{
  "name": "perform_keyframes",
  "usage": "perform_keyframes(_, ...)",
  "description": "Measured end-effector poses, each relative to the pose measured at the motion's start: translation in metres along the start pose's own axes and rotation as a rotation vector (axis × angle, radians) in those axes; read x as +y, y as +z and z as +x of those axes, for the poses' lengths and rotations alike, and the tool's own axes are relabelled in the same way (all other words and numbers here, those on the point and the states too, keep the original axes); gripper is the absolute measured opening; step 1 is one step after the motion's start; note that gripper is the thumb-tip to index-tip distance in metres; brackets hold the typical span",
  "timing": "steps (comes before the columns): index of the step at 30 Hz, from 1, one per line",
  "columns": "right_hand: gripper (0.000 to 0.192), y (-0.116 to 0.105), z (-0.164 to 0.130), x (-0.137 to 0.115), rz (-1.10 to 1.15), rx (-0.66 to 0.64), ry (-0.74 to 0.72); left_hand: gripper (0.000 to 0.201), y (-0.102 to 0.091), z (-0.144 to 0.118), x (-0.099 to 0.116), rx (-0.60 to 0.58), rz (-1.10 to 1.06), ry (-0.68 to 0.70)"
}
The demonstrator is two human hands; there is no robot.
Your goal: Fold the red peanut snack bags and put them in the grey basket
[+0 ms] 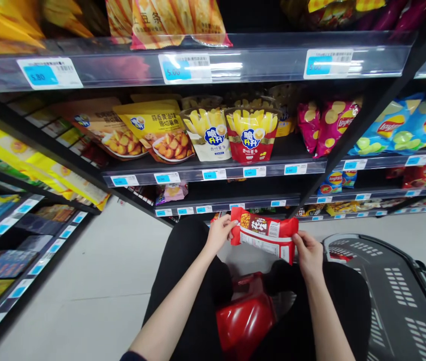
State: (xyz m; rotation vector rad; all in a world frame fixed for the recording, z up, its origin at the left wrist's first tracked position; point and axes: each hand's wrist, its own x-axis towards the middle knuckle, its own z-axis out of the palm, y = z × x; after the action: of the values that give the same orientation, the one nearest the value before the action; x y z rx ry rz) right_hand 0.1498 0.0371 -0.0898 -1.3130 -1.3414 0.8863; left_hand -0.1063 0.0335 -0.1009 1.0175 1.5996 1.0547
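A red snack packet (263, 233) with a picture of nuts and white lettering is stretched between my two hands, above my knees. My left hand (220, 233) pinches its left end, and my right hand (309, 250) grips the right end between thumb and fingers. The packet's printed side with a barcode faces up toward me. Below it, between my black-clad legs, is a glossy red object (246, 321) whose kind I cannot make out.
A dark grey shopping basket (397, 306) stands on the floor to my right. Ahead, shelves hold a red potato-snack pouch (252, 135), a white pouch (208, 138), a yellow pouch (160, 133) and pink chip bags (335, 125). Another shelf unit (20, 260) borders the left.
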Motion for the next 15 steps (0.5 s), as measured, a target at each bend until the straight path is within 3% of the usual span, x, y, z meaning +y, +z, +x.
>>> perform_keyframes(3,0.024,0.022,-0.014,-0.013,-0.192,-0.086,-0.3,0.04,0.012,-0.002,-0.002,-0.13,-0.261,-0.271)
perform_keyframes(6,0.024,0.048,-0.033,-0.026,-0.484,-0.279,-0.725,0.057,0.024,-0.01,-0.004,-0.399,-0.519,-0.492)
perform_keyframes(9,0.024,0.07,-0.052,-0.035,-0.659,-0.451,-0.981,0.052,0.031,-0.015,-0.006,-0.501,-0.728,-0.657)
perform_keyframes(12,0.016,0.075,-0.056,-0.034,-0.531,-0.516,-0.947,0.031,0.032,-0.016,-0.008,-0.451,-0.708,-0.681)
perform_keyframes(13,0.015,0.073,-0.052,-0.032,-0.452,-0.458,-0.854,0.029,0.031,-0.016,-0.007,-0.44,-0.7,-0.635)
perform_keyframes(15,0.021,0.061,-0.037,-0.023,-0.308,-0.198,-0.559,0.038,0.03,-0.017,-0.005,-0.441,-0.708,-0.498)
